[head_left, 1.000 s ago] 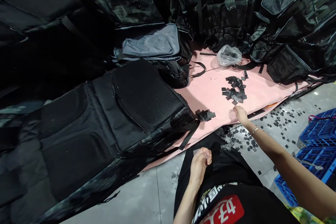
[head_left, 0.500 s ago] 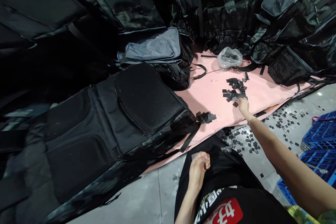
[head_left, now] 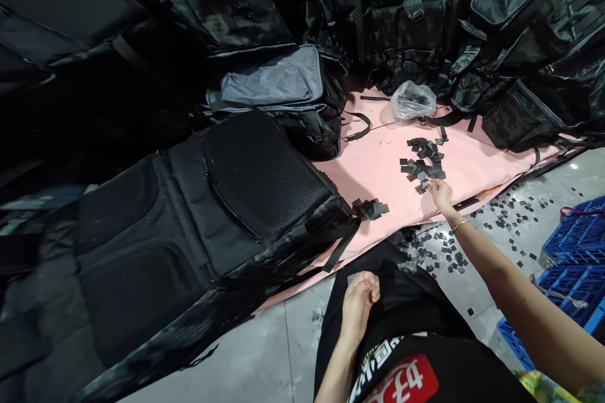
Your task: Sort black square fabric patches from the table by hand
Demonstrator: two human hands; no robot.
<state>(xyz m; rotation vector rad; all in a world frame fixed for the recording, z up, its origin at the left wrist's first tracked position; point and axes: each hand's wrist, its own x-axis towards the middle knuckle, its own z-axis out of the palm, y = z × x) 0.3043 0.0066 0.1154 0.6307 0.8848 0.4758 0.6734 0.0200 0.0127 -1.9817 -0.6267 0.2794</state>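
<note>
Small black squares (head_left: 425, 167) lie in a loose pile on pink sheeting (head_left: 373, 170). My right hand (head_left: 442, 195) is at the near edge of this pile, fingertips pinched together at a small pale square (head_left: 426, 183). Low over my lap, my left hand (head_left: 360, 302) is closed around a thin, translucent grey piece (head_left: 351, 279), whose corner sticks out past the fingers. A smaller heap of black squares (head_left: 371, 208) lies to the left, against a black backpack (head_left: 265, 176) resting on its front with its padded back upward.
A clear plastic bag (head_left: 413, 101) stands behind the pile. Camouflage backpacks (head_left: 416, 38) crowd the far side, one with an open grey-lined flap (head_left: 278, 79). Many squares (head_left: 439, 249) litter the tiled floor. Blue plastic crates (head_left: 574, 239) stand at the right.
My right hand has shifted very slightly at the pile's near edge, and a pale square now shows at its fingertips. My left hand stays closed over my lap.
</note>
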